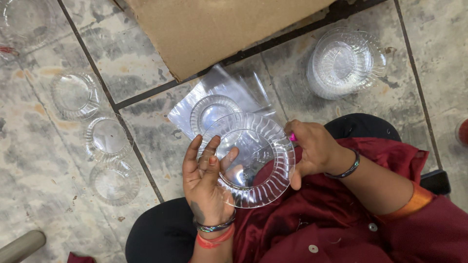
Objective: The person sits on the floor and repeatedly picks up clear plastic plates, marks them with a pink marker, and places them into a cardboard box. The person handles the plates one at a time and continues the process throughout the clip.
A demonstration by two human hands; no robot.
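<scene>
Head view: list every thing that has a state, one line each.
Clear plastic plate: held up, tilted, by both hands.
Left hand: fingers spread under plate.
Right hand: gripping plate rim.
Plate stack: upright on floor.
Three single plates: lying apart on floor.
Cardboard: lying flat.

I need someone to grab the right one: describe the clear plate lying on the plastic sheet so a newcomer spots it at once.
Start at the brown cardboard sheet at the top of the tiled floor. Just below its corner lies a clear plastic sheet, and the small clear plate rests on it. Unlike the plate held in both hands, the stack to the right or the three plates in a row on the left, it alone lies on plastic.
</scene>
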